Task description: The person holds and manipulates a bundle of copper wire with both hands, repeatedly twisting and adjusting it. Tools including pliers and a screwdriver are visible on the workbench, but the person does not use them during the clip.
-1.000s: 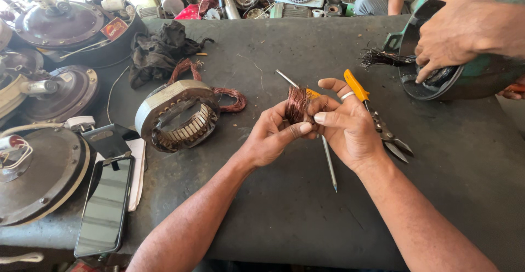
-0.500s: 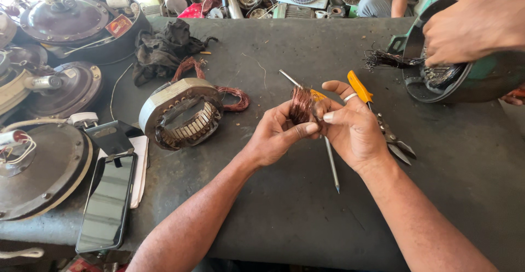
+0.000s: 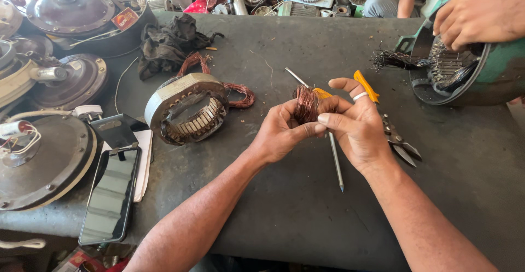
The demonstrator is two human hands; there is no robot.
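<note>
Both my hands meet at the middle of the dark workbench around a small bundle of copper wire (image 3: 305, 103). My left hand (image 3: 281, 132) pinches it from the left. My right hand (image 3: 356, 124), a ring on one finger, grips it from the right. Under my hands lie a long metal rod (image 3: 335, 162) and yellow-handled snips (image 3: 391, 127). A motor stator (image 3: 187, 110) with loose copper windings (image 3: 240, 94) sits to the left of my hands.
Another person's hand (image 3: 481, 12) rests on a green motor housing (image 3: 465, 69) at the far right. A phone (image 3: 111, 195) lies near the front left edge. Round fan motor covers (image 3: 44, 157) crowd the left. A black rag (image 3: 169, 42) lies at the back.
My hands have stayed on the copper bundle, working it slightly. The other person's hand has shifted a little on the green housing.
</note>
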